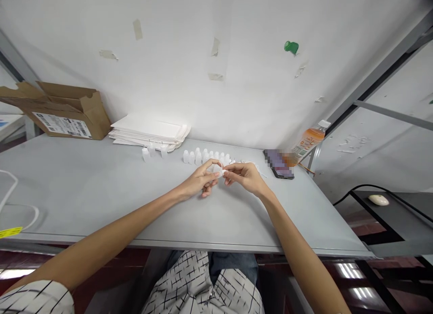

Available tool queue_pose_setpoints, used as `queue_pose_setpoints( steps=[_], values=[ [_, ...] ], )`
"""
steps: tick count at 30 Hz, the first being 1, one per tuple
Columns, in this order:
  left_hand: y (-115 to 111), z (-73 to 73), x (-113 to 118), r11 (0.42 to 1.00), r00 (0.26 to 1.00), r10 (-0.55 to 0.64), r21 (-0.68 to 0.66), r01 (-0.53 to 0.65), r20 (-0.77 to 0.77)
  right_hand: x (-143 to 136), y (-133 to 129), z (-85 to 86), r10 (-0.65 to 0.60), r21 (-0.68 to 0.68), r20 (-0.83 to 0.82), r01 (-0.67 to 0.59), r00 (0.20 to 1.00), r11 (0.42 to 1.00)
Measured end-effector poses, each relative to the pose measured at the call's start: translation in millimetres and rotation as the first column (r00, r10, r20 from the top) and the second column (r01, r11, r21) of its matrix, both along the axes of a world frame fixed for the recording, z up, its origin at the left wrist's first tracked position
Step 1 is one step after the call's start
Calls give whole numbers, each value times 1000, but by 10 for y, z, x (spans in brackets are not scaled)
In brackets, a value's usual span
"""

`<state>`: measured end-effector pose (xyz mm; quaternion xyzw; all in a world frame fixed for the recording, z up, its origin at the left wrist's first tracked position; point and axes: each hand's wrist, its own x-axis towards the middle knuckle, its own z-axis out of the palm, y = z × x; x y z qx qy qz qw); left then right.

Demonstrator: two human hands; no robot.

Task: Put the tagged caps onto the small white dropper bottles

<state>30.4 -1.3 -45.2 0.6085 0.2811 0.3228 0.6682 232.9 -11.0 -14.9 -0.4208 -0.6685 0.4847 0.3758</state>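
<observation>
Above the middle of the grey table (152, 205), my left hand (203, 179) pinches a small translucent white bottle (218, 170) between thumb and fingers. My right hand (244, 176) meets it from the right, its thumb and index finger closed on the bottle's right end. Just behind my hands stands a row of several small white bottles (198, 157), partly hidden by my fingers. Three more small bottles (146, 154) stand apart to the left, before the stack of papers. Thin white pieces (260, 170) lie to the right, behind my right hand.
An open cardboard box (77, 113) stands at the back left, beside stacked white envelopes (149, 129). At the right are a phone (279, 164) and a bottle of orange drink (306, 143). A white cable (34, 214) with a yellow tag lies at the left edge.
</observation>
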Motion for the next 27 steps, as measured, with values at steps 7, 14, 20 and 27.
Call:
queue_pose_setpoints(
  steps=[7, 14, 20, 27],
  values=[
    [-8, 14, -7, 998, 999, -22, 51, 23, -25, -6, -5, 5, 41, -20, 66, -39, 997, 999],
    [-13, 37, -8, 998, 999, -53, 28, 53, -1, -47, -5, -57, 45, -29, 92, -42, 995, 999],
    [-12, 7, -6, 994, 997, -74, -83, 74, 8, -94, -25, -116, 16, 11, 173, -18, 985, 1000],
    [-20, 41, 13, 982, 1000, -19, -186, 22, 19, -83, -16, -117, -48, 163, 233, 10, 971, 987]
  ],
)
